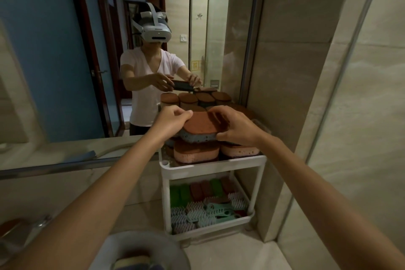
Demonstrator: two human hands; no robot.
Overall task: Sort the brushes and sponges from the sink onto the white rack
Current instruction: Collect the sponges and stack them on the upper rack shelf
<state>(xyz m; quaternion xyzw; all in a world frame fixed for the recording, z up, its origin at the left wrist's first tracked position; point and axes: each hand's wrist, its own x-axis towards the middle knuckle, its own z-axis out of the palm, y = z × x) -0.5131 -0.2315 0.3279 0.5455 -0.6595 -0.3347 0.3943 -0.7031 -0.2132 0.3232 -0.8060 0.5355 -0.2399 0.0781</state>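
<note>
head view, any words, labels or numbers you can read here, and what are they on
Yellow sign on the glass door, seen in the mirror: one dark character, too blurred to read.
Headset in the mirror: no readable marking.
Sponge held by the left hand and right hand, and white rack: no text.

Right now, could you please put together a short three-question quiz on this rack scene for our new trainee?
1. True or false: both hands hold the one sponge above the top shelf.
2. Which shelf of the white rack holds the brushes? A) top B) lower C) neither
3. Fill in: the held sponge has a reddish-brown top and a ____ body.

Key:
1. True: the left hand and the right hand grip its two ends.
2. B: the top shelf carries stacked sponges.
3. Blue.
</note>
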